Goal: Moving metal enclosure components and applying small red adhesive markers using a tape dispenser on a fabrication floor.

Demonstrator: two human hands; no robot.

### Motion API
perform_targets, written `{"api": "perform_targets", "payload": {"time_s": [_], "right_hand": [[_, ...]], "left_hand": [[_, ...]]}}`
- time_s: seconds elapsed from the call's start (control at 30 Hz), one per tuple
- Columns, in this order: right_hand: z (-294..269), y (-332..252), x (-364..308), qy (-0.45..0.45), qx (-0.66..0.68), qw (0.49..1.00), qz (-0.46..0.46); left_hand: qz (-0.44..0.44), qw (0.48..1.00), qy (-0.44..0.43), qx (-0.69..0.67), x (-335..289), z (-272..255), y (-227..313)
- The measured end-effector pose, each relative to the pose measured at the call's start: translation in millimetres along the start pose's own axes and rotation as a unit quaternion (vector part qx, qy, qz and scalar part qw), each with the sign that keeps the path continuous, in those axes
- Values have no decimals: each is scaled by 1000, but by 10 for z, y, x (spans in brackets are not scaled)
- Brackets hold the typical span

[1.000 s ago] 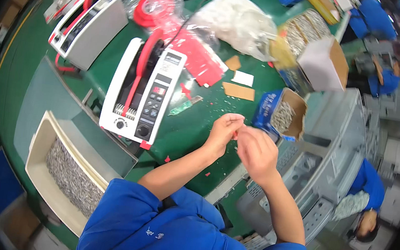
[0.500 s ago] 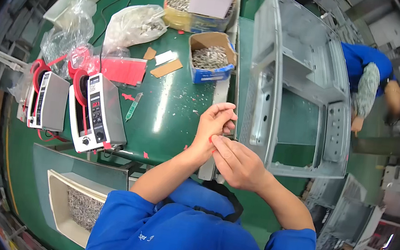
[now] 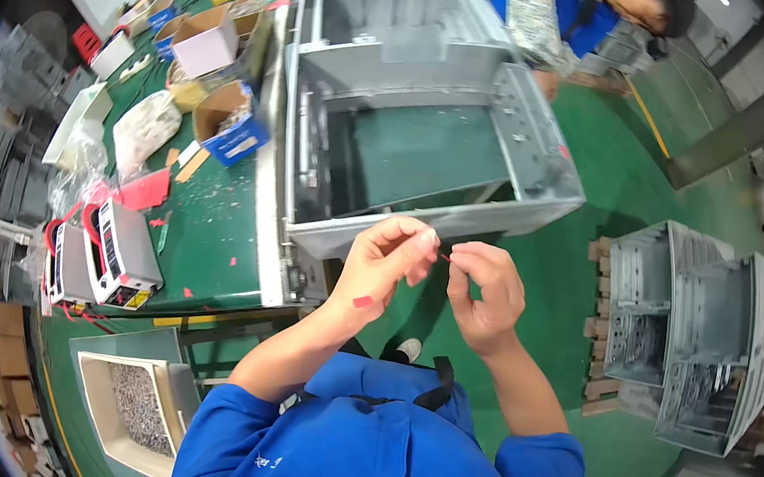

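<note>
Our left hand (image 3: 386,263) was raised in front of us with its fingers curled and the thumb and forefinger pinched on one end of a small red strip (image 3: 445,258), and a second scrap of red tape (image 3: 363,301) was stuck on the heel of that palm. Our right hand (image 3: 487,290) was just beside it, its fingertips pinched on the other end of the same strip, so the strip sat between the two hands, held up in the air in front of the near edge of the grey metal cabinet (image 3: 418,100). That cabinet lay open-side up just beyond our hands, its green inner panel showing. To our left ran the green workbench (image 3: 210,237), sprinkled with small red and white scraps. On it, well apart from our hands, stood two white tape dispensers (image 3: 103,257) with red cords, a clear plastic bag (image 3: 143,128), and several open cardboard boxes (image 3: 225,114) of small parts. Below the bench a white tray (image 3: 132,408) held a heap of small grey metal parts. To our right, on the green floor, two more grey cabinets (image 3: 685,333) rested on a pallet. At the far end of the near cabinet another person in a blue top (image 3: 562,13) was bent over.
</note>
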State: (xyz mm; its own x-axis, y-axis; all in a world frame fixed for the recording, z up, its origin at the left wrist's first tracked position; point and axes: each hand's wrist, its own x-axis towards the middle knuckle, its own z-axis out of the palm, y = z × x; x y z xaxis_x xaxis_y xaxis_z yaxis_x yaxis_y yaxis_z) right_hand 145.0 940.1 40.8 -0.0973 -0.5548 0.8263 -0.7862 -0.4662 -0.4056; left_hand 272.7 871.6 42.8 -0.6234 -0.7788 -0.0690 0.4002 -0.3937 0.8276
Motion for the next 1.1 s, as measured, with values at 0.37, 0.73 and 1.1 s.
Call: {"api": "perform_targets", "payload": {"time_s": [0.37,0.73,1.1], "right_hand": [[-1309,639,-201,-34,-249,941,-226],[-1469,1497,168,-111,-248,943,-193],[-512,1606,443,83,143,929,332]], "left_hand": [[-304,934,-179,53,502,947,-324],[-324,880,-292,189,1711,1191,-312],[-14,975,-57,214,2431,1159,-632]]}}
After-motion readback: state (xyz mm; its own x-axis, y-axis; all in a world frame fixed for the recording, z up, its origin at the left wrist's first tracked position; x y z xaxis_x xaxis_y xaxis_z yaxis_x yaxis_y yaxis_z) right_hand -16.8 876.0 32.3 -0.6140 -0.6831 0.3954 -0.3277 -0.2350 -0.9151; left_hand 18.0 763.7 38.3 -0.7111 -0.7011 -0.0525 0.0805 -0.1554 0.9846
